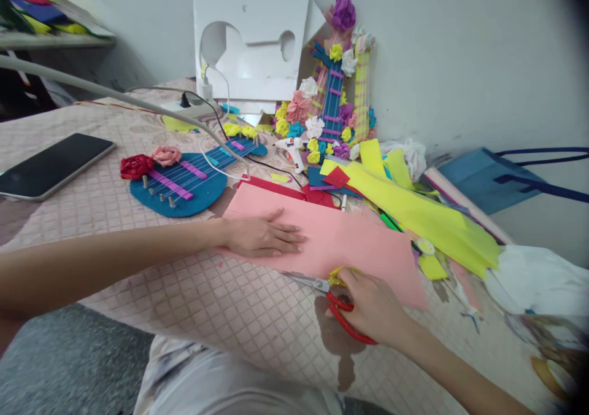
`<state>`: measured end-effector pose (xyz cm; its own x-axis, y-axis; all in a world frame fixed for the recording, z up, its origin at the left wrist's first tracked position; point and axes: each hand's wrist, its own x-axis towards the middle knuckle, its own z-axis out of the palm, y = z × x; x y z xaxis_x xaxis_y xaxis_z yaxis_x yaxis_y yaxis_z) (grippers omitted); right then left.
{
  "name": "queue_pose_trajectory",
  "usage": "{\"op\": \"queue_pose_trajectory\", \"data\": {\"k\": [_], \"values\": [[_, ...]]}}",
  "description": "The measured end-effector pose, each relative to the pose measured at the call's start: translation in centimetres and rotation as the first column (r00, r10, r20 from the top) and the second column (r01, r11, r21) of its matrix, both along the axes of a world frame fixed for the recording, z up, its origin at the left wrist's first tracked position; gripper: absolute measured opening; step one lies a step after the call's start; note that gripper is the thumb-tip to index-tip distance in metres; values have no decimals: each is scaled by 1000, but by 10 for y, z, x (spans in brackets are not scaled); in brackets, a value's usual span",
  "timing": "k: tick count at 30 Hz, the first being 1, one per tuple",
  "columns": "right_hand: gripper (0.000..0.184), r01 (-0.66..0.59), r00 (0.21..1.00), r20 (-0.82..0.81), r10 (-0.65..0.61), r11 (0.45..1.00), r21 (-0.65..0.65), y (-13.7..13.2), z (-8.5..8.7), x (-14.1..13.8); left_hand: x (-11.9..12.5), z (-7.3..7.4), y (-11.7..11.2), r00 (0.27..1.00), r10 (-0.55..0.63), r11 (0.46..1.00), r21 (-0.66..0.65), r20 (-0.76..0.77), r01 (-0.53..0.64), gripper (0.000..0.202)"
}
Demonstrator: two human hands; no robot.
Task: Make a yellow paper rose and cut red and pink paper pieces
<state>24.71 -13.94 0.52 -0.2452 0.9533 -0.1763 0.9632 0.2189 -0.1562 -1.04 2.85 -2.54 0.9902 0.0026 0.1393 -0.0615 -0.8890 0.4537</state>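
Observation:
A pink sheet of paper or felt (359,243) lies across the table in front of me. My left hand (264,236) rests flat on its left part, fingers stretched out. In my right hand (368,304) is a pair of scissors (343,317) with red handles. Their blades point left along the sheet's near edge, and I cannot tell whether they touch it. Something small and yellow (338,275) shows at the scissors by my right fingers. Under the sheet's far edge lie red pieces (271,187).
Left stands a blue guitar-shaped craft (197,185) with paper roses, beside a phone (57,164). Behind are a hot glue gun (291,152), a power strip (197,107) and more decorated guitars (332,105). Yellow strips (414,212) and a blue bag (490,178) lie right. A cable (151,106) crosses the left side.

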Motion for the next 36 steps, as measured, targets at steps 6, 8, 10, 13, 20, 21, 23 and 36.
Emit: {"op": "queue_pose_trajectory", "data": {"k": [6,8,10,13,20,21,23,36], "values": [[41,16,999,38,-15,1000,-21,-2,0,1,0,0,0,1000,4,999,-37,28,-3,48],[41,27,999,39,-27,999,-17,-3,1,0,0,1,0,999,-6,1000,-29,37,7,49],[41,41,998,37,-41,999,-11,-3,3,-2,-2,2,1,999,-4,1000,-19,43,5,49],[40,56,997,47,-55,998,-12,-4,5,-5,-7,6,3,999,15,1000,-1,43,-15,47],[40,33,999,25,-32,999,-15,3,2,-14,-17,4,7,998,38,999,2,-59,-38,48],[40,28,999,19,-28,1000,-14,4,2,-14,-17,3,7,998,37,999,6,-48,-37,48],[41,19,1000,18,-19,1000,-14,5,0,-14,-18,0,7,999,39,999,17,-19,-38,48],[47,27,998,64,-26,999,-22,1,6,-11,-18,1,7,1000,23,1000,22,8,-23,51]]}}
